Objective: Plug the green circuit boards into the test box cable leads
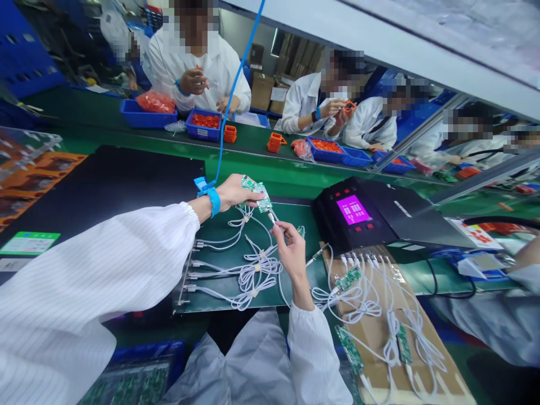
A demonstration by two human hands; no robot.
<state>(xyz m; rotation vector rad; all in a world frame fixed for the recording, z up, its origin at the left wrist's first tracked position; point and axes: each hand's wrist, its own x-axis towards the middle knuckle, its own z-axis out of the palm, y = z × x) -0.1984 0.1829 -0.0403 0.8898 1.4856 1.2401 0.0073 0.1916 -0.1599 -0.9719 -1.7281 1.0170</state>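
Note:
My left hand (236, 191), with a blue wrist strap (214, 201) and cord, grips a green circuit board (262, 197) between thumb and fingers. Another piece of green board shows just above the thumb. Below it, my right hand (291, 247) pinches the white plug of a cable (271, 217) at the board's lower edge. Whether the plug is fully seated I cannot tell. Bundled white cables (255, 270) lie on the green bench top beneath both hands, running from the sockets at left.
To the right stands a black tester (354, 211) with a lit magenta screen. Several circuit boards (350, 349) on white cables lie over a cardboard sheet (439, 337). A black case (126, 185) sits at left. Across the line, people work beside blue bins (205, 134) of orange parts.

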